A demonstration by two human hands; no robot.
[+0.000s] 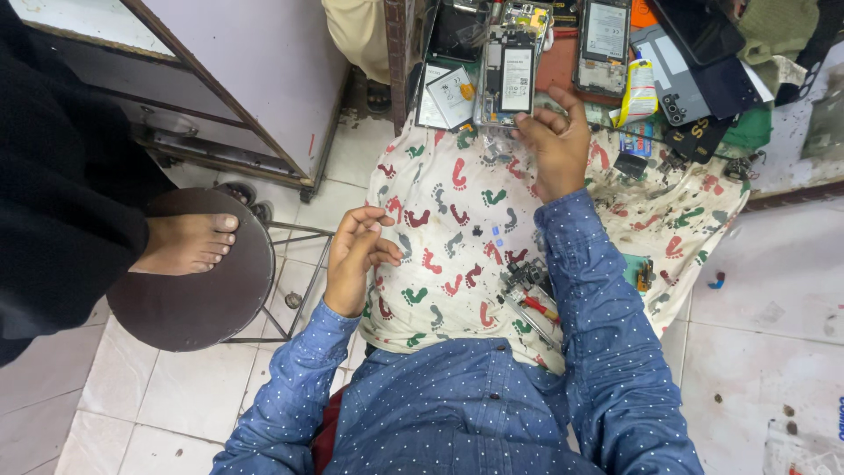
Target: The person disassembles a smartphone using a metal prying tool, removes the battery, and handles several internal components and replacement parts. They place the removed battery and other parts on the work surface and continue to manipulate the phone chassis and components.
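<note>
My right hand [556, 145] reaches forward over a white cloth printed with coloured footprints [457, 202]. Its fingers curl around the lower end of an opened phone [508, 75], whose battery and frame are exposed, and the thumb points up. My left hand [356, 257] hovers at the cloth's left edge with its fingers loosely curled and nothing in them. Both my sleeves are blue with white dots.
Several opened phones, back covers and loose parts [668, 62] lie along the far edge. Tweezers and a red-handled tool [532, 303] rest on the cloth beside my right forearm. At left, another person's bare foot [189, 244] rests on a round dark stool [198, 299]. A metal cabinet [255, 79] stands behind it.
</note>
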